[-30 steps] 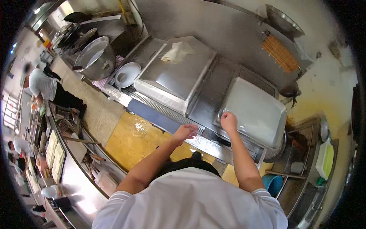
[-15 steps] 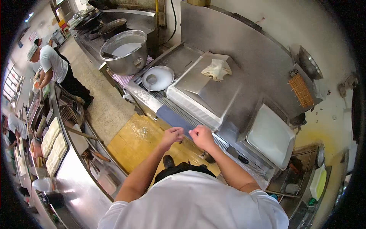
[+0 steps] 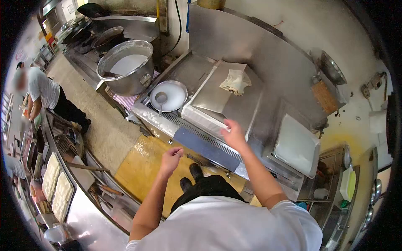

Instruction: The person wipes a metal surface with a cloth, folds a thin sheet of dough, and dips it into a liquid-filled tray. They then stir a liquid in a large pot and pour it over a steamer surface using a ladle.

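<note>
My left hand (image 3: 171,162) hangs over the yellow floor with its fingers curled in, and nothing shows in it. Fingers apart, my right hand (image 3: 234,134) reaches over the front edge of the metal lid (image 3: 209,96) on the steel counter, holding nothing. A crumpled beige cloth (image 3: 235,82) lies on top of that lid. To its left, a round pan (image 3: 173,94) of white liquid has a ladle (image 3: 161,98) resting in it. On the right is a rectangular tray (image 3: 296,140) with a smooth white layer.
A large steel pot (image 3: 125,69) of white liquid stands at the back left. A person (image 3: 44,88) in a white shirt works at the far left. White slabs on a tray (image 3: 56,184) lie on the left counter. A grid rack (image 3: 324,98) hangs at right.
My hands have moved apart: the right one went forward and right toward the lid's edge, the left one down and left. The view has shifted slightly.
</note>
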Action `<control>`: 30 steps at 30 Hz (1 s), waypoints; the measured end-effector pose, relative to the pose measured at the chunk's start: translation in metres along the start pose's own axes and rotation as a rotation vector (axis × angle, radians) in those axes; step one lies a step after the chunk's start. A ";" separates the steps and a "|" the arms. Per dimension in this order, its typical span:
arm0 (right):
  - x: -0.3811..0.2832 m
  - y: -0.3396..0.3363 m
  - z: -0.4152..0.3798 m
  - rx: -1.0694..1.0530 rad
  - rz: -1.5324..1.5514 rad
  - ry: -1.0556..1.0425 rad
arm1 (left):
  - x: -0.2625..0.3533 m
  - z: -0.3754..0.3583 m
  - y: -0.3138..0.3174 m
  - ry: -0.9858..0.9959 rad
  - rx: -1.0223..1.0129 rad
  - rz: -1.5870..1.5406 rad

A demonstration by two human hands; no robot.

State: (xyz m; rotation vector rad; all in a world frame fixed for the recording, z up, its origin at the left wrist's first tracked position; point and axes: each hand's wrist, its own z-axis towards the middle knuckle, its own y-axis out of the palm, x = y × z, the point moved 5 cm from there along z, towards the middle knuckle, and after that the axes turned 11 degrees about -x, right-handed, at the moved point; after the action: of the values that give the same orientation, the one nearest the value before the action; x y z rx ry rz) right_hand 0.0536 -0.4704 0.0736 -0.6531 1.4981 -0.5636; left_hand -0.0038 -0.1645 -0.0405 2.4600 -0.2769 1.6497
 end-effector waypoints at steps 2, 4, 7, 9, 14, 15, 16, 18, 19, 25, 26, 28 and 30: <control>0.006 -0.021 0.033 0.110 0.033 -0.005 | 0.035 0.002 0.005 0.057 -0.016 0.103; -0.004 -0.049 0.065 0.155 0.014 0.064 | 0.083 0.003 0.011 0.127 -0.051 0.163; 0.018 -0.079 0.126 0.271 -0.157 0.136 | 0.114 0.016 0.008 0.185 -0.090 0.239; 0.031 -0.095 0.170 0.300 -0.234 0.238 | 0.124 0.026 0.003 0.129 -0.087 0.313; 0.047 -0.131 0.245 0.131 -0.231 0.533 | 0.114 0.046 -0.009 -0.018 -0.113 0.316; 0.059 -0.128 0.259 0.145 -0.248 0.505 | 0.113 0.050 -0.011 -0.027 -0.102 0.315; 0.074 -0.120 0.272 0.157 -0.267 0.477 | 0.111 0.051 -0.013 -0.037 -0.090 0.311; 0.093 -0.110 0.287 0.192 -0.270 0.454 | 0.105 0.054 -0.019 -0.059 -0.067 0.299; 0.098 -0.106 0.287 0.217 -0.253 0.459 | 0.102 0.054 -0.022 -0.070 -0.056 0.294; 0.087 -0.098 0.277 0.328 -0.080 0.616 | 0.086 0.058 -0.039 -0.142 -0.059 0.274; 0.080 -0.100 0.272 0.327 -0.073 0.634 | 0.087 0.058 -0.042 -0.141 -0.068 0.272; 0.080 -0.098 0.270 0.413 -0.089 0.586 | 0.092 0.058 -0.047 -0.114 -0.073 0.264; 0.080 -0.098 0.267 0.472 -0.096 0.536 | 0.092 0.057 -0.056 -0.083 -0.061 0.256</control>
State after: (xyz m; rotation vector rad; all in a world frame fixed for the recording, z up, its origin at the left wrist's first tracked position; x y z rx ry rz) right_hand 0.3262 -0.5840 0.0765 -0.2067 1.7406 -1.1909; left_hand 0.0948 -0.1296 0.0217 2.5371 -0.6682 1.6032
